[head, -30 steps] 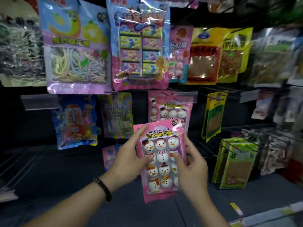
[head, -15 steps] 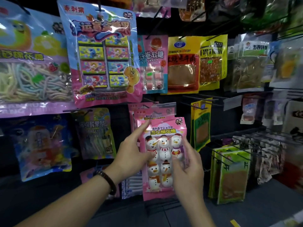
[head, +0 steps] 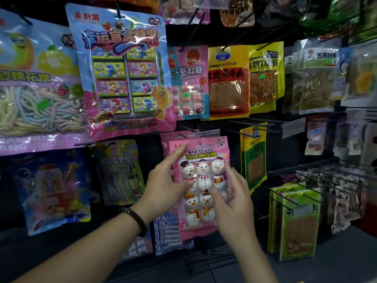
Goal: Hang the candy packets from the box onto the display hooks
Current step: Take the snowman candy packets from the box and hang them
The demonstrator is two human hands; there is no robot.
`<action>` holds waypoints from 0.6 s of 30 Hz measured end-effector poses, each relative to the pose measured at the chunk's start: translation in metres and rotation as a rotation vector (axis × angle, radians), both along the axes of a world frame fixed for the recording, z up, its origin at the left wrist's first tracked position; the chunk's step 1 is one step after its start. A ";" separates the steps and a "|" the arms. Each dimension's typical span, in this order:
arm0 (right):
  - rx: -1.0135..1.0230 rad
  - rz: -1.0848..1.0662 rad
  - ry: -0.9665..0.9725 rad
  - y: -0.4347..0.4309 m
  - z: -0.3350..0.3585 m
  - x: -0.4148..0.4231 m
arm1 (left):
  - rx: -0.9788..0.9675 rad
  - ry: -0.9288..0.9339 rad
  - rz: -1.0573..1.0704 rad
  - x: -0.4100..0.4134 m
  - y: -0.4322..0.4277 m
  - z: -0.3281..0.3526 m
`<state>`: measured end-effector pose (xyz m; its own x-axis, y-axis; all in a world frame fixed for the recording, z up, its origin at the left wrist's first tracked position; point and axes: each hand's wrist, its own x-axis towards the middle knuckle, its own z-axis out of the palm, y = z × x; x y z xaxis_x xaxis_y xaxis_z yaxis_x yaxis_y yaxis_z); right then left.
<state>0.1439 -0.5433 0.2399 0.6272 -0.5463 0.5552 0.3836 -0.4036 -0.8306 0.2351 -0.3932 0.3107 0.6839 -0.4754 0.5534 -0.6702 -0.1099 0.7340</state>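
Snowman packet [head: 201, 188] upright against the rack's middle row, in front of matching pink packets [head: 169, 139]. Left hand [head: 165, 188] grips its left edge, forefinger stretched up, thumb on front. Right hand [head: 234, 203] pinches its right edge, fingers spread loosely.

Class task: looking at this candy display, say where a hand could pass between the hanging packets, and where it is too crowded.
Free: the dark gap between the snowman packet held by both hands and the green-yellow packets, and the bare hooks under the yellow snack packets. Crowded: the upper left, where the blind-box candy pack overlaps the rope-candy bag.
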 end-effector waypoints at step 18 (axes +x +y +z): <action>-0.138 0.045 0.209 0.022 -0.012 -0.002 | 0.079 -0.034 0.225 0.028 -0.007 -0.005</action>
